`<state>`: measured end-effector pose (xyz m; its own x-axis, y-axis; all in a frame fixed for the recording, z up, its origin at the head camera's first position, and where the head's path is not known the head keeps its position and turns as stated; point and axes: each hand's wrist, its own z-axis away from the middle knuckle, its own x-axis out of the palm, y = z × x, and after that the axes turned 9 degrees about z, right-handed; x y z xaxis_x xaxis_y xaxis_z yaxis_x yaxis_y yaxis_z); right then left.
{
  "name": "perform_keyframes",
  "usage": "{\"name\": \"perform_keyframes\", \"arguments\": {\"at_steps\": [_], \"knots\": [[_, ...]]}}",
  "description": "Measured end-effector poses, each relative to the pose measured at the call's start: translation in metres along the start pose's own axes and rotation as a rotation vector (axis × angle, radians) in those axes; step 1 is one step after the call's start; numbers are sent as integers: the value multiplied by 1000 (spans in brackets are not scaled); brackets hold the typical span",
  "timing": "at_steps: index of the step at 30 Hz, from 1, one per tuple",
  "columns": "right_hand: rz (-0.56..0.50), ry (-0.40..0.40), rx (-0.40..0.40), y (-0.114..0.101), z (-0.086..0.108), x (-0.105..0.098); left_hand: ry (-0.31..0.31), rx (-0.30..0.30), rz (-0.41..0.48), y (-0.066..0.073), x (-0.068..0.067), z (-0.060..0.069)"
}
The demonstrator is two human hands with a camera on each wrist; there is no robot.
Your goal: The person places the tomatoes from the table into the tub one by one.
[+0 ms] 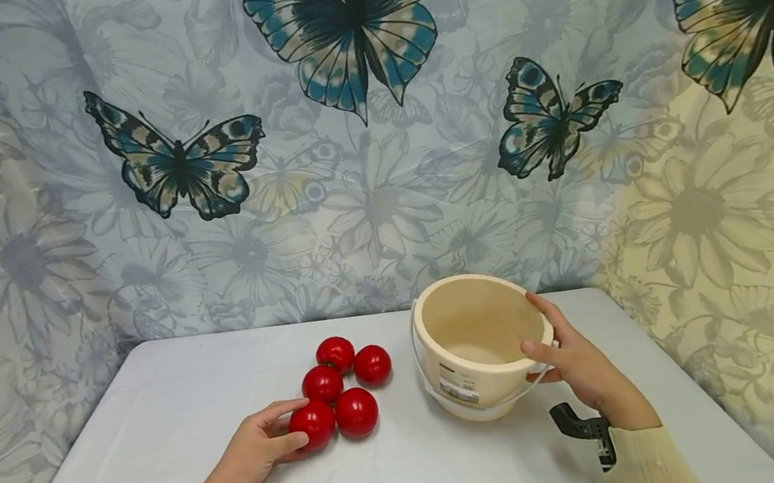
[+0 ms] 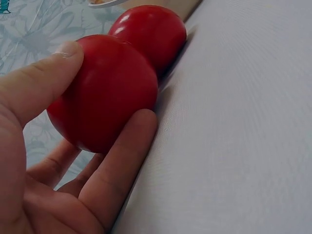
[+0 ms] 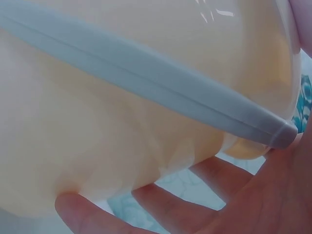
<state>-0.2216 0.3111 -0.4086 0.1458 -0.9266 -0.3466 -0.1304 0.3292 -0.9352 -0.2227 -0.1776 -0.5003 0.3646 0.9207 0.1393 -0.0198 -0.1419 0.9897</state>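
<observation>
My left hand [image 1: 256, 451] holds a red tomato [image 1: 313, 425] between thumb and fingers, at the front left of a cluster. In the left wrist view, the thumb lies on one side of this tomato [image 2: 105, 92] and fingertips on the other; a second tomato [image 2: 151, 36] sits right behind it. My right hand [image 1: 578, 363] grips the rim of a cream bucket [image 1: 482, 377], thumb over the edge and fingers outside. The bucket leans a little, and no contents show inside. In the right wrist view, its pale handle [image 3: 146, 73] crosses the bucket wall [image 3: 97, 131].
Beside the held tomato are more tomatoes: one to its right [image 1: 357, 412], one behind [image 1: 322, 385], and two farther back. All are on a white-covered table [image 1: 408, 480]. A butterfly-patterned cloth [image 1: 383, 217] hangs directly behind the table's far edge.
</observation>
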Motion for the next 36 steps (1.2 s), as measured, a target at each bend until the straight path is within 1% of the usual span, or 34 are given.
{"name": "perform_keyframes", "arguments": {"at_steps": [4,16,24,30,36], "knots": [[-2,3,5,-2,0,1,-5,-8,23,-1,0,1],[-1,0,1,-5,0,2,-26,-2,78,-3,-3,1],[-13,-12,-6,-4,-1,5,-30,-2,115,-1,-3,3],[-27,-32,-20,-1,-1,10,-17,-4,112,0,-3,4],[-20,-23,-32,-2,-2,10,-15,-8,109,0,-3,3]]}}
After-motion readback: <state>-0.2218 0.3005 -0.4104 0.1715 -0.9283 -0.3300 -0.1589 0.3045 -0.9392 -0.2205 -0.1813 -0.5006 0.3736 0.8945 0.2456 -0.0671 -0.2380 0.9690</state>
